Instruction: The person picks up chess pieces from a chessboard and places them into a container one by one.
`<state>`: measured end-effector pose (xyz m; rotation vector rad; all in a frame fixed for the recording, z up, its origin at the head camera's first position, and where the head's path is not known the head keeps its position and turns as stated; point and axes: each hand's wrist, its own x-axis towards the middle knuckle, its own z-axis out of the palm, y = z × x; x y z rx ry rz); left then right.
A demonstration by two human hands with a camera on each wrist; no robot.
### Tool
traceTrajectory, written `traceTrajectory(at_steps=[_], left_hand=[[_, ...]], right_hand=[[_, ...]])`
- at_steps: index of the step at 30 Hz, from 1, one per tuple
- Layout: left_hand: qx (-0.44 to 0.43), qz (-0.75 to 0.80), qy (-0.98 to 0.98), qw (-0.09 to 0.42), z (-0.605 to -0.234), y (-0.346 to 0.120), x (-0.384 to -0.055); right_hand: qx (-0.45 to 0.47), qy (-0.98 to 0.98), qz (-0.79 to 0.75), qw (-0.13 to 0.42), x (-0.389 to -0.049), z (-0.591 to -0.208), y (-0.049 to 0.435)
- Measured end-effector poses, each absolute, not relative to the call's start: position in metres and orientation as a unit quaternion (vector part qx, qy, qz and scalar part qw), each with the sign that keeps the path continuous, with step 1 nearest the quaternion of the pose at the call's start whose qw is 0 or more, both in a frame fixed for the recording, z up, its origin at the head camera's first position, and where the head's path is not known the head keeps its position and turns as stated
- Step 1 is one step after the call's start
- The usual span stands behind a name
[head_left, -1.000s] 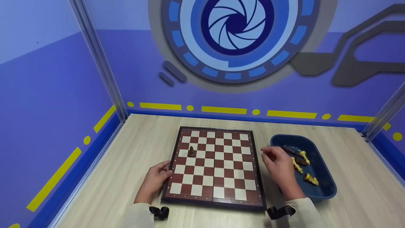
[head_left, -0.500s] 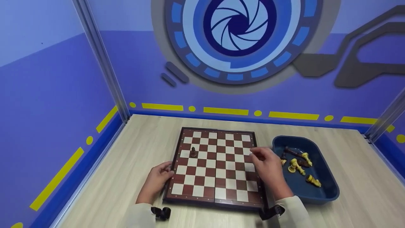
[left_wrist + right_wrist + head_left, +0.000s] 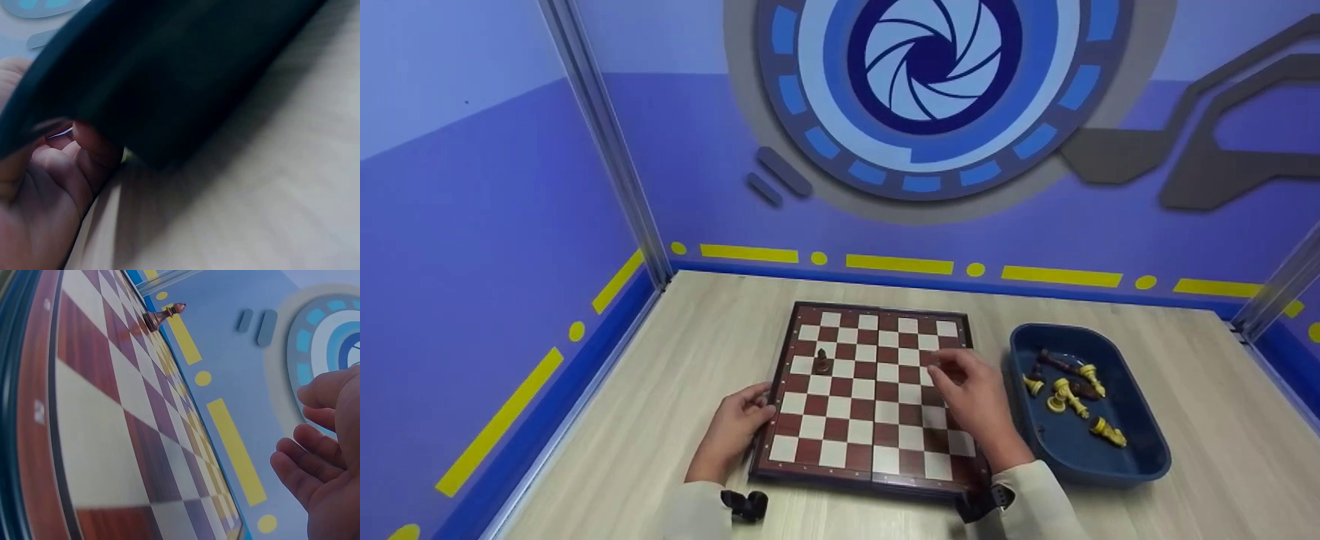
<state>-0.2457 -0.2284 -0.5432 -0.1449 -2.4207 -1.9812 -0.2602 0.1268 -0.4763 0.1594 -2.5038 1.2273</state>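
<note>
A checkered chessboard in dark red and white lies on the table. One dark brown bishop stands upright on its left half; the right wrist view shows the same bishop at the far side. My left hand grips the board's left edge, thumb and fingers at the rim. In the left wrist view those fingers meet the board's dark edge. Over the board's right half hovers my right hand, its fingers loosely bent, with nothing visible between them.
To the right of the board stands a dark blue tub. Several cream and dark brown chess pieces lie in it, among them a cream piece. Blue-purple panels wall in the table at the back and sides.
My right hand has moved left from beside the tub to above the board's right half. The left hand stays at the board's edge, and the bishop keeps its square.
</note>
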Motion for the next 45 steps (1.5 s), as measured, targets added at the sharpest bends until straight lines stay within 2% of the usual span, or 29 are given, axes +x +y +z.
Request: traceTrajectory(at_steps=[14,20,45], left_hand=[[-0.050,-0.631,-0.774,0.010,-0.541,-0.228,-0.244],[-0.033,-0.641,-0.767,-0.004,-0.540,-0.227,-0.243],[-0.042,-0.640,-0.767,0.002,-0.543,-0.229,-0.245]], right_hand=[[0.072,-0.878,0.446,0.159,-0.266,-0.478,0.101],[0.097,-0.872,0.451,0.162,-0.268,-0.478,0.094],[0.118,-0.866,0.473,0.113,-0.285,-0.481,0.057]])
